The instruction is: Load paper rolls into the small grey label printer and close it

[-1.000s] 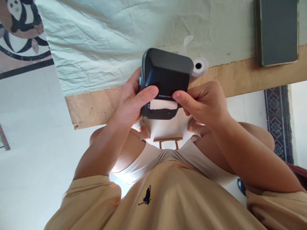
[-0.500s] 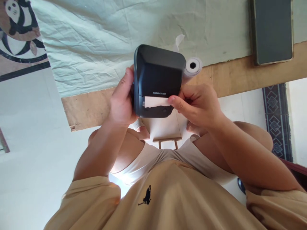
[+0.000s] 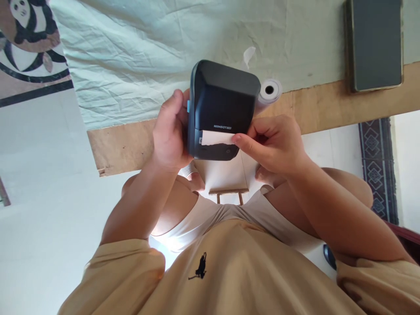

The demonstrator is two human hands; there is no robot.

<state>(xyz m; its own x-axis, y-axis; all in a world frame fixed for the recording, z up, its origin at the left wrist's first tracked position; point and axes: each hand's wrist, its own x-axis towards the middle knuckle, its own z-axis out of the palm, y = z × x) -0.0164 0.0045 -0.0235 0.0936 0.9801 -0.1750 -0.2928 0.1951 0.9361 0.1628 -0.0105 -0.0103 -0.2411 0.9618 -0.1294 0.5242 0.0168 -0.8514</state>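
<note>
We look down at a wooden desk point(image 3: 328, 105) draped with a wrinkled pale green cloth point(image 3: 147, 57), white floor below. One dark label printer point(image 3: 223, 109), marked NIIMBOT, sits mid-frame. Our left hand point(image 3: 169, 133) grips its side; our right hand point(image 3: 275, 144) pinches the white paper strip point(image 3: 216, 138) at its slot. One paper roll point(image 3: 269, 90) lies behind, one dark phone point(image 3: 374, 43) upper right.

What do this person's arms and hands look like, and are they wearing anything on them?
Both hands, the left hand and the right hand, are bare: no gloves, rings, watch or bands show. The forearms are uncovered too. Loose tan short sleeves cover only the upper arms, part of a tan shirt with a small black emblem on the chest.
</note>
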